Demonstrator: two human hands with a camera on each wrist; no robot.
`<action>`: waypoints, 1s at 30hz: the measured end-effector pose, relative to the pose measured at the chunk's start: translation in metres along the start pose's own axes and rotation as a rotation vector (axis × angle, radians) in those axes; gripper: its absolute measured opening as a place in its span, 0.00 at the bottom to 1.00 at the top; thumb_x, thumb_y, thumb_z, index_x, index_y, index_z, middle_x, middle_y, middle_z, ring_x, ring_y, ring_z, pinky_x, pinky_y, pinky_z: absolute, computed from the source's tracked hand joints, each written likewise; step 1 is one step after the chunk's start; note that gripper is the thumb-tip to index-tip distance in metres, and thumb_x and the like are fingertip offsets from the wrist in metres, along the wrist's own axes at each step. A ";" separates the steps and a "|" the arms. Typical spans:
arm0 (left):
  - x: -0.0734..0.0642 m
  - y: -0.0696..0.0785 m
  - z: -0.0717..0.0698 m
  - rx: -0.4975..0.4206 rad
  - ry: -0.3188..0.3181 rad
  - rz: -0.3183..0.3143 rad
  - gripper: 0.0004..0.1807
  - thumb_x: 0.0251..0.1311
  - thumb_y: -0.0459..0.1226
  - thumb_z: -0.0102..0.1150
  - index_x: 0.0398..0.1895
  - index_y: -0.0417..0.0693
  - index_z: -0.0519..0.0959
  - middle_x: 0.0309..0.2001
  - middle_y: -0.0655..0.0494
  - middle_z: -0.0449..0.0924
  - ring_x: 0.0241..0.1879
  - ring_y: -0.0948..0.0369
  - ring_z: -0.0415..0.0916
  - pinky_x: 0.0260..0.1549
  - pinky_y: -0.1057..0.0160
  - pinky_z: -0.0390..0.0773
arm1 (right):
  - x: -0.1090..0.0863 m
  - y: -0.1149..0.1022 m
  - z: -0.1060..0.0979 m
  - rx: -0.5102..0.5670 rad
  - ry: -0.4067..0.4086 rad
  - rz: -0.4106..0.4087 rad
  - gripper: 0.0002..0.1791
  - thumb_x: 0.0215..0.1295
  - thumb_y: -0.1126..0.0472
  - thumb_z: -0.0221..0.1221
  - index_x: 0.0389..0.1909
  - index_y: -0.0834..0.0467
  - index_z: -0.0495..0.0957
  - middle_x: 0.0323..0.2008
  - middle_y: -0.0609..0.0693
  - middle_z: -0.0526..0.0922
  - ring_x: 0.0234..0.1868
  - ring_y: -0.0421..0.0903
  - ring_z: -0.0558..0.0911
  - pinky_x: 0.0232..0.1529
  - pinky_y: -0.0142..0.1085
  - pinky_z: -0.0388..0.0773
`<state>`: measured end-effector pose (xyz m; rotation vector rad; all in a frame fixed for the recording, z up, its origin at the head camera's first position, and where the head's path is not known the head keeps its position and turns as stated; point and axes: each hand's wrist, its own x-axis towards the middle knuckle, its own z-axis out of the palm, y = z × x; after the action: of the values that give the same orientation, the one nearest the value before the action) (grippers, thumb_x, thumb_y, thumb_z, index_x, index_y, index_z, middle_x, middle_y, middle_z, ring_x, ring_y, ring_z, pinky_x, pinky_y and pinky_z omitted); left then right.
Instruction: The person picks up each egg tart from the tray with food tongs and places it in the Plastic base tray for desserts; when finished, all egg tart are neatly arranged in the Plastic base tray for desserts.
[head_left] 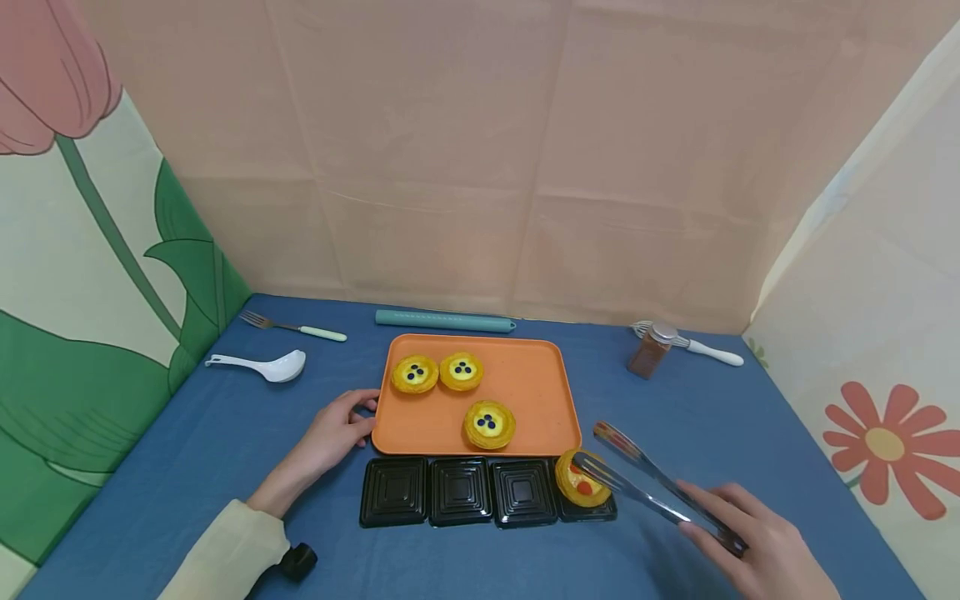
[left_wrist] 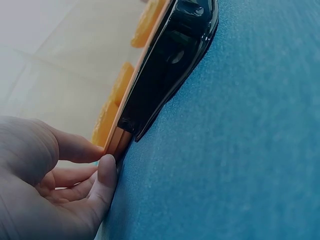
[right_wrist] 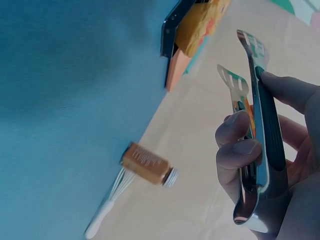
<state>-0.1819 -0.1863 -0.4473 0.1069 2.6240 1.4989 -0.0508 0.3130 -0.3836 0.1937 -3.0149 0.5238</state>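
Observation:
My left hand (head_left: pixel 341 433) pinches the left edge of the orange tray (head_left: pixel 536 392) between thumb and finger. On that tray sit three egg tarts (head_left: pixel 489 440) topped with dark blue berries. A row of several square black plastic compartments (head_left: pixel 461 492) lies along the tray's near edge. In the rightmost compartment is a tart with red pieces (head_left: pixel 565 479). My right hand (head_left: pixel 765 537) holds metal tongs (right_wrist: pixel 272 135) by their dark grips, arms spread apart. One tong tip overlaps the red-topped tart in the head view; the other is over the cloth beyond the tray's right corner.
Behind the tray lies a long teal stick (head_left: pixel 446 321). A fork (head_left: pixel 322 333) and a white ladle (head_left: pixel 281 367) are at the back left. At the back right, a brown shaker bottle (head_left: pixel 647 358) stands by a whisk (head_left: pixel 716 352). Fabric walls border the blue cloth.

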 end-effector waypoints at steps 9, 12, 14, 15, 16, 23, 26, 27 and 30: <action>0.000 -0.002 0.000 -0.002 0.000 -0.007 0.26 0.69 0.29 0.54 0.69 0.32 0.68 0.53 0.42 0.71 0.33 0.57 0.76 0.30 0.63 0.80 | 0.025 -0.024 0.002 0.017 -0.013 -0.076 0.23 0.62 0.50 0.70 0.59 0.46 0.83 0.37 0.40 0.75 0.26 0.32 0.69 0.24 0.31 0.70; 0.000 -0.001 -0.001 -0.003 0.000 -0.002 0.26 0.69 0.30 0.54 0.69 0.32 0.68 0.53 0.42 0.72 0.33 0.57 0.76 0.30 0.63 0.80 | 0.031 -0.031 0.005 0.021 0.009 -0.129 0.23 0.63 0.50 0.69 0.60 0.44 0.82 0.36 0.37 0.73 0.25 0.31 0.68 0.23 0.30 0.69; -0.001 0.000 -0.001 -0.005 0.000 0.000 0.26 0.69 0.30 0.54 0.69 0.32 0.68 0.54 0.41 0.72 0.33 0.57 0.76 0.30 0.63 0.80 | 0.035 -0.035 0.007 0.020 0.019 -0.164 0.23 0.63 0.50 0.69 0.60 0.43 0.82 0.35 0.35 0.71 0.24 0.31 0.67 0.22 0.30 0.67; -0.001 0.000 -0.001 -0.005 -0.002 0.002 0.26 0.69 0.30 0.54 0.69 0.32 0.68 0.54 0.41 0.72 0.33 0.57 0.76 0.30 0.63 0.80 | 0.038 -0.036 0.008 0.014 0.021 -0.177 0.23 0.63 0.50 0.69 0.60 0.42 0.82 0.35 0.35 0.71 0.24 0.31 0.66 0.22 0.30 0.67; -0.001 0.000 -0.001 -0.005 -0.001 0.001 0.26 0.69 0.30 0.54 0.69 0.32 0.68 0.54 0.41 0.72 0.33 0.57 0.76 0.30 0.62 0.80 | 0.040 -0.038 0.009 0.012 0.017 -0.186 0.23 0.63 0.50 0.69 0.60 0.42 0.82 0.34 0.35 0.71 0.23 0.31 0.66 0.21 0.29 0.66; -0.002 0.001 -0.001 -0.007 0.002 -0.002 0.26 0.69 0.30 0.54 0.69 0.32 0.68 0.54 0.42 0.72 0.33 0.57 0.75 0.30 0.63 0.80 | 0.055 -0.042 0.016 0.015 -0.023 -0.237 0.23 0.62 0.53 0.70 0.60 0.43 0.83 0.37 0.37 0.75 0.24 0.29 0.68 0.22 0.29 0.69; -0.004 0.002 -0.001 -0.009 0.002 -0.004 0.25 0.69 0.30 0.55 0.69 0.32 0.68 0.54 0.42 0.72 0.33 0.57 0.75 0.30 0.62 0.80 | 0.060 -0.044 0.018 0.009 -0.040 -0.248 0.24 0.62 0.53 0.71 0.60 0.43 0.83 0.37 0.38 0.75 0.24 0.30 0.68 0.21 0.29 0.69; -0.004 0.003 -0.001 -0.008 0.001 -0.002 0.25 0.69 0.30 0.55 0.69 0.32 0.68 0.54 0.41 0.72 0.33 0.57 0.76 0.30 0.62 0.80 | 0.062 -0.046 0.018 0.005 -0.046 -0.245 0.24 0.61 0.53 0.71 0.60 0.43 0.83 0.36 0.38 0.75 0.24 0.30 0.68 0.21 0.29 0.68; -0.003 0.002 -0.001 -0.001 0.004 -0.007 0.26 0.69 0.30 0.55 0.69 0.32 0.68 0.54 0.42 0.72 0.33 0.57 0.76 0.30 0.62 0.80 | 0.066 -0.050 0.019 -0.006 -0.068 -0.226 0.24 0.61 0.53 0.71 0.59 0.42 0.83 0.35 0.39 0.75 0.24 0.32 0.68 0.20 0.30 0.68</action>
<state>-0.1791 -0.1865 -0.4445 0.0948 2.6245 1.4993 -0.1103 0.2522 -0.3789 0.5549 -3.0037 0.4957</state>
